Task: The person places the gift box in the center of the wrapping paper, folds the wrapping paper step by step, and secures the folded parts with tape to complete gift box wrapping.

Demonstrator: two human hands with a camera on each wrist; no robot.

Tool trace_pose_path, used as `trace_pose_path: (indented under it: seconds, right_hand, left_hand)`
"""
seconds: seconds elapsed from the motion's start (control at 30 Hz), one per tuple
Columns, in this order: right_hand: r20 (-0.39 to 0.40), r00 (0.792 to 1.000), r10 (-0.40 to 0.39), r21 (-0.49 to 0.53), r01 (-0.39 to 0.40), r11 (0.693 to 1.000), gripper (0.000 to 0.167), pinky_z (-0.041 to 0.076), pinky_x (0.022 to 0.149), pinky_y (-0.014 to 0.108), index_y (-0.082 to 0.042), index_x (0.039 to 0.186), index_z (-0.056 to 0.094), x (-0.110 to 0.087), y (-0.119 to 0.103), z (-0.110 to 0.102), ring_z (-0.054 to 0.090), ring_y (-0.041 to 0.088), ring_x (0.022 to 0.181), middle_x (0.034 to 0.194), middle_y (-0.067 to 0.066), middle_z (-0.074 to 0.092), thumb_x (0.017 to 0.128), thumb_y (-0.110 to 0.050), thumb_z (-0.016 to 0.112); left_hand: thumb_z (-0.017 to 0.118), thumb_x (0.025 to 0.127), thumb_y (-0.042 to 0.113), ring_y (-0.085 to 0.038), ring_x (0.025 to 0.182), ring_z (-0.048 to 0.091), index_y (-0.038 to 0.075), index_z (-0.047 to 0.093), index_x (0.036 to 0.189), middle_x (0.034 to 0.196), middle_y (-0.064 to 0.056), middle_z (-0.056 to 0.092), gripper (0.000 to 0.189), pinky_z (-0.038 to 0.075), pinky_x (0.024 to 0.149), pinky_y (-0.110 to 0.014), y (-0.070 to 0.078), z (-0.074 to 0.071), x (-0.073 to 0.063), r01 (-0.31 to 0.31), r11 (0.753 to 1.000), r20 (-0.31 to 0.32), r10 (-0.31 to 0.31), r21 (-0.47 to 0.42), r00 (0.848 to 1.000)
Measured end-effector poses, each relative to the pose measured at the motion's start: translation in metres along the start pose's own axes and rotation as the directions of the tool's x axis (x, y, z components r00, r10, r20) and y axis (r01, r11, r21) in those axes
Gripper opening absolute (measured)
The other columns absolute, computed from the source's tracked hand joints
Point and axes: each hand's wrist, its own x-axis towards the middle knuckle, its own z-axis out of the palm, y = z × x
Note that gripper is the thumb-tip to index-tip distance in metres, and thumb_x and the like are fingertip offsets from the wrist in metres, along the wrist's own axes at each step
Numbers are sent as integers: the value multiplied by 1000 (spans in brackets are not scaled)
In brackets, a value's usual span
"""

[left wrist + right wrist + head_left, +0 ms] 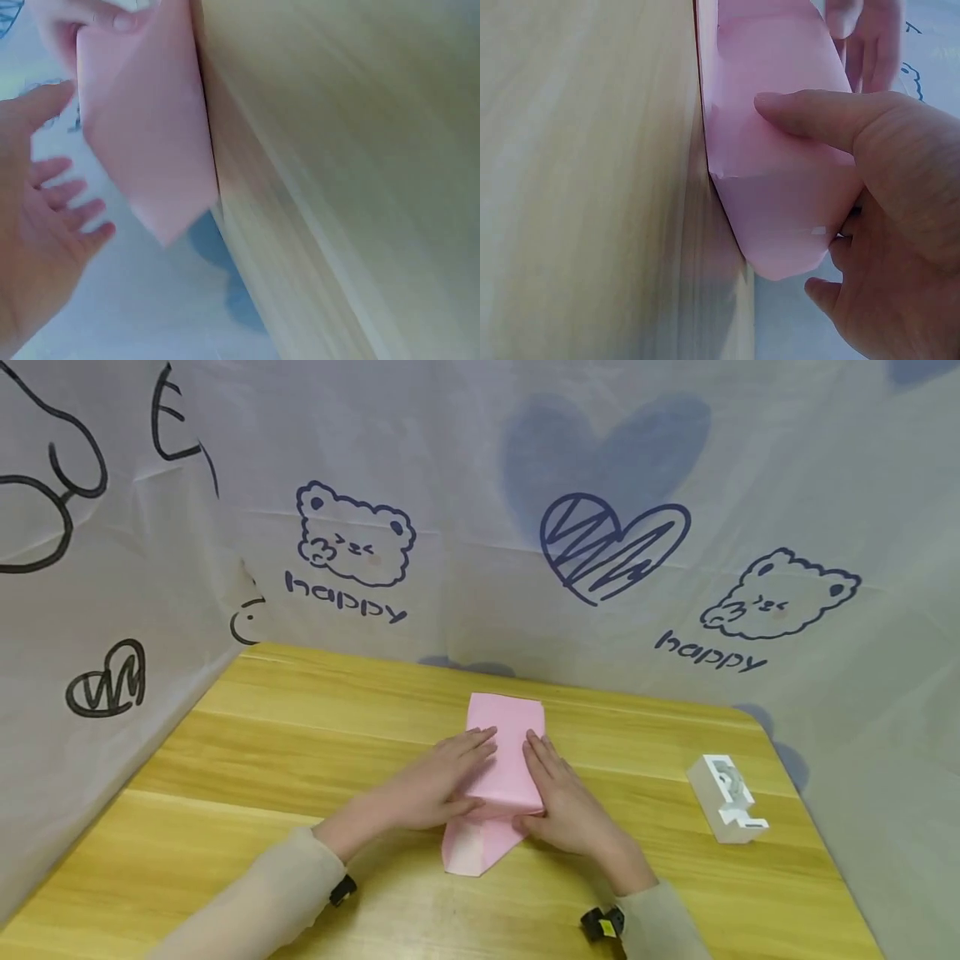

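A folded pink paper, bag-like in shape, lies on the table with a pointed flap spread toward me at its near end. My left hand rests on its left part with straight fingers; in the left wrist view that hand's fingers are spread beside the paper. My right hand holds the right edge, its fingers along the top. In the right wrist view the right thumb presses the paper's near face, and the other fingers are partly hidden behind it. A small shiny patch, perhaps tape, shows there.
To the right on the wooden table stands a white tape dispenser. Pale cloth with blue drawings hangs behind the table and along its sides. Each wrist carries a small black device.
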Motion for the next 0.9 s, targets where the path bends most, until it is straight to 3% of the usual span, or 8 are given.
trace_pose_path:
  seconds: [0.17, 0.37, 0.47, 0.57, 0.77, 0.9]
  right_hand:
    - [1, 1000, 6, 13, -6, 1000, 107, 19, 126, 57, 5, 163, 15, 0, 1, 1, 4, 36, 160, 174, 16, 5, 89, -31, 83]
    - [-7, 1000, 2, 15, -2, 1000, 106, 20, 126, 57, 7, 162, 17, 0, 0, 1, 5, 37, 160, 174, 18, 6, 88, -28, 84]
    - [-9, 1000, -4, 9, 4, 1000, 106, 21, 125, 58, 8, 162, 18, 0, 0, 1, 6, 38, 159, 173, 19, 7, 88, -28, 84]
    - [-9, 1000, -5, 10, 5, 1000, 105, 21, 126, 58, 8, 162, 18, 0, 0, 0, 6, 38, 159, 173, 19, 7, 88, -28, 84]
    - [1, 1000, 2, 21, -2, 1000, 106, 20, 126, 57, 8, 162, 17, -1, -1, 0, 6, 38, 160, 174, 19, 6, 88, -28, 84]
    - [9, 1000, 10, 20, -10, 1000, 106, 19, 126, 57, 6, 163, 16, 0, -1, -1, 4, 36, 160, 174, 17, 5, 89, -30, 83]
  left_hand:
    - [72, 99, 17, -28, 136, 57, 3, 62, 139, 147, -10, 60, 43, 45, 115, -44, -14, -14, -22, -112, 994, -112, 111, 1, 987]
    - [84, 85, 3, -23, 118, 68, 11, 77, 110, 127, -6, 71, 27, 56, 102, -38, -31, -13, -39, -307, 951, -214, 308, 37, 927]
    - [85, 84, 2, -22, 116, 69, 14, 79, 101, 124, -5, 72, 22, 57, 101, -36, -34, -9, -39, -356, 933, -221, 359, 52, 907]
    - [85, 86, 5, -21, 117, 68, 15, 80, 98, 126, -3, 71, 17, 56, 102, -36, -35, -5, -37, -368, 927, -202, 376, 77, 904]
    - [87, 85, 12, -22, 120, 66, 20, 83, 98, 128, -1, 69, 15, 54, 106, -39, -35, 0, -31, -345, 931, -173, 361, 116, 916]
    - [88, 83, 19, -22, 119, 66, 20, 84, 96, 128, -1, 69, 14, 53, 106, -39, -31, 0, -22, -359, 918, -150, 384, 169, 911]
